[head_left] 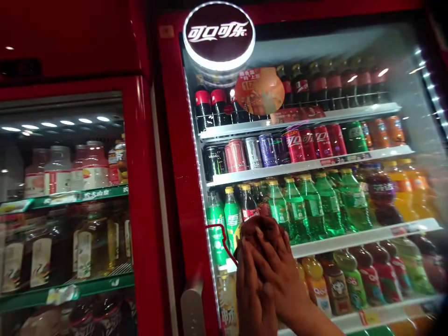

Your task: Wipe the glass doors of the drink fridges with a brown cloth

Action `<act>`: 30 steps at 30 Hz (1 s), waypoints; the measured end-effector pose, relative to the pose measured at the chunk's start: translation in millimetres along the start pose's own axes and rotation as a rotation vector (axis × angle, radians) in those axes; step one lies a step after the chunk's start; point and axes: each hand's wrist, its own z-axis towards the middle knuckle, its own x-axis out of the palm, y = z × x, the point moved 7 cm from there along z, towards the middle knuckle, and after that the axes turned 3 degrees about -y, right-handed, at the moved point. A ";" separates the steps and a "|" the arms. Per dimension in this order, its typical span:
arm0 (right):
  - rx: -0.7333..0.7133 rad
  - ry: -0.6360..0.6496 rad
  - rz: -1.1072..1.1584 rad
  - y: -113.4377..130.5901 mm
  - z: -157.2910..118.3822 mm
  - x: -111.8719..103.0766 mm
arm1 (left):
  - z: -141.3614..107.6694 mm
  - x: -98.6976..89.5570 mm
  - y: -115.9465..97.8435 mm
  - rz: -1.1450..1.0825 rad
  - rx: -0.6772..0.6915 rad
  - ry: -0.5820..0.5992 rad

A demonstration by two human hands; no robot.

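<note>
My left hand (254, 284) and my right hand (280, 266) are raised side by side, touching, in front of the glass door of a lit drinks fridge (191, 196). The fingers of both are stretched upward, and those of my right hand lean across toward my left. No object shows clearly in either hand. Just above the fingertips is a dark brownish shape (261, 225), perhaps a reflection in the glass; I cannot make it out. Behind the hands stand green bottles (297, 210) and a dark cola bottle (248, 200).
A metal door handle (193, 305) is left of my hands. Cans (268, 149) and dark bottles (318, 81) fill the upper shelves; coloured bottles (369, 270) stand lower right. A second red fridge (143, 186) is at the left, and a round lit sign (219, 35) hangs above.
</note>
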 end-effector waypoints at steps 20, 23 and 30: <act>-0.069 -0.024 0.145 -14.3 66.5 -9.6 | 83.5 -23.8 -6.0 0.073 -0.006 0.007; -0.070 -0.027 0.163 -16.6 67.4 -7.5 | 87.8 -21.7 -10.3 0.147 0.073 0.007; -0.108 -0.055 0.141 -28.1 104.1 -5.4 | 134.0 -26.2 -32.0 0.246 0.105 -0.055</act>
